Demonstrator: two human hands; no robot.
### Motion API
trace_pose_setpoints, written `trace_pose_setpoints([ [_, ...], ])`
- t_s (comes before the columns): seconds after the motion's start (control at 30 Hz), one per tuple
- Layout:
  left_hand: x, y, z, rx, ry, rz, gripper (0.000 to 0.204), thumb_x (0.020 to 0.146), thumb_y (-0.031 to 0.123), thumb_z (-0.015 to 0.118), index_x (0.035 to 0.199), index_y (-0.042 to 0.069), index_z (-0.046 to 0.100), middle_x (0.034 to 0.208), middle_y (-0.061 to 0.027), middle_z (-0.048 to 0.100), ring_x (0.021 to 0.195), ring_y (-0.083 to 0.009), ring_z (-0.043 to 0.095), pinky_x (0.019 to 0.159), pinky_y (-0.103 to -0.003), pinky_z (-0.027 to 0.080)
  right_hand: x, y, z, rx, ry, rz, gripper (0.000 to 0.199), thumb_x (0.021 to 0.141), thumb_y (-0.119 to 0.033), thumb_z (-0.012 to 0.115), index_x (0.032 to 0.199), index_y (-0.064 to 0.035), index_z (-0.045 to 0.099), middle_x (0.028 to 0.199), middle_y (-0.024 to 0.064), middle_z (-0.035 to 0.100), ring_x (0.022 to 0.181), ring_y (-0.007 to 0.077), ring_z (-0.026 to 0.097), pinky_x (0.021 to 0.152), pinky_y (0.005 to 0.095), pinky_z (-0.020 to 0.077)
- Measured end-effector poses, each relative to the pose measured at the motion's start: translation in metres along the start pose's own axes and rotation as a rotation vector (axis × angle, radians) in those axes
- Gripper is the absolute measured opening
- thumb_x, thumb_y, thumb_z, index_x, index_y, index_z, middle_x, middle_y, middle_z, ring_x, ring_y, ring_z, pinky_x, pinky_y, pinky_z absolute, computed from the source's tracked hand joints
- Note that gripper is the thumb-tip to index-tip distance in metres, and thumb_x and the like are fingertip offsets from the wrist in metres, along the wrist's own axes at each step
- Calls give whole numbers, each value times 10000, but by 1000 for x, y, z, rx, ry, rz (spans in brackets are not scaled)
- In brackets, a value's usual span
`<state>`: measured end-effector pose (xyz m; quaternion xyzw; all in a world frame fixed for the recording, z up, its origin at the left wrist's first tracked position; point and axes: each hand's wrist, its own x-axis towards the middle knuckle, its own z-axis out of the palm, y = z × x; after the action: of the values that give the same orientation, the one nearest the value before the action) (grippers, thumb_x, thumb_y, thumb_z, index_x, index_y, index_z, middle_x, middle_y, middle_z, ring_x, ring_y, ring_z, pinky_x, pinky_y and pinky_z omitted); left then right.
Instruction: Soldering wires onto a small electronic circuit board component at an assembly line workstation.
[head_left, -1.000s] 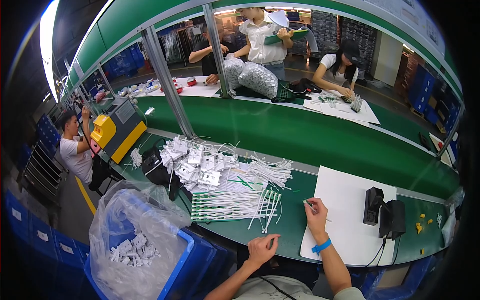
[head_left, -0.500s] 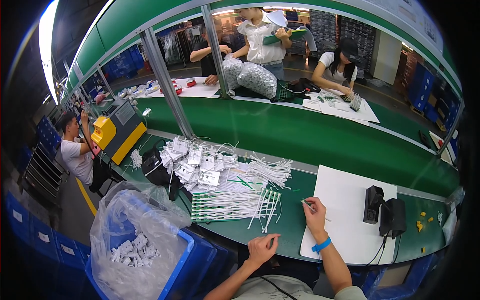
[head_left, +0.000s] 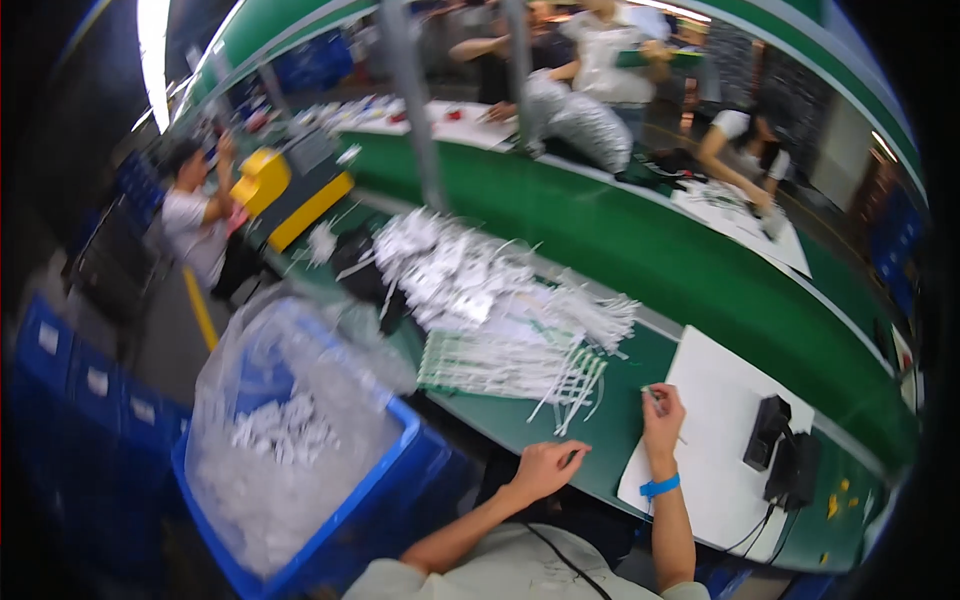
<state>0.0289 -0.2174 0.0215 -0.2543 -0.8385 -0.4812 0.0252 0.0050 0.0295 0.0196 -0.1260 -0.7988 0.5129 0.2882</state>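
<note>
Right hand (head_left: pixel 661 415), thin pin (head_left: pixel 655 397) upright, pinched

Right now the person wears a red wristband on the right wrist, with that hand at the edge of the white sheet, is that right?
Not quite: the wristband is blue, not red. The head view shows it on the right wrist, and the right hand does rest at the edge of the white sheet on the green table.
</note>
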Motion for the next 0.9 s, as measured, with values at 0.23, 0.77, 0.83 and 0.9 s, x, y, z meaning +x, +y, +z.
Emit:
trace_pose_setpoints([
  [0.23,-24,76,-176,139,317,138,159,870,123,740,1022,88,773,733,-94,698,606,-233,663,562,-342,516,5,14,-3,42,-36,-7,103,964,-41,666,1057,-4,638,935,26,645,755,65,530,659,207,414],
  [0.77,-155,-278,-411,1097,-15,-839,825,737,211,749,1466,23,411,1475,-251,467,1335,-409,498,1078,-530,447,-19,-25,-9,34,-79,-15,128,907,-17,703,1027,-11,660,850,18,660,666,40,503,549,207,389],
  [0.83,-204,-310,-436,1255,-4,-820,869,713,233,756,1477,29,395,1444,-226,499,1339,-371,511,1065,-582,438,-16,-31,4,112,-130,-19,129,898,-4,703,1020,-3,661,829,19,660,620,35,458,534,213,366],
  [0.9,-173,-323,-387,1358,5,-825,799,715,260,759,1427,33,476,1399,-186,545,1299,-348,559,1046,-615,431,-15,-28,0,47,-87,-14,134,893,-3,705,1020,-1,662,827,25,660,610,39,451,532,217,364],
])
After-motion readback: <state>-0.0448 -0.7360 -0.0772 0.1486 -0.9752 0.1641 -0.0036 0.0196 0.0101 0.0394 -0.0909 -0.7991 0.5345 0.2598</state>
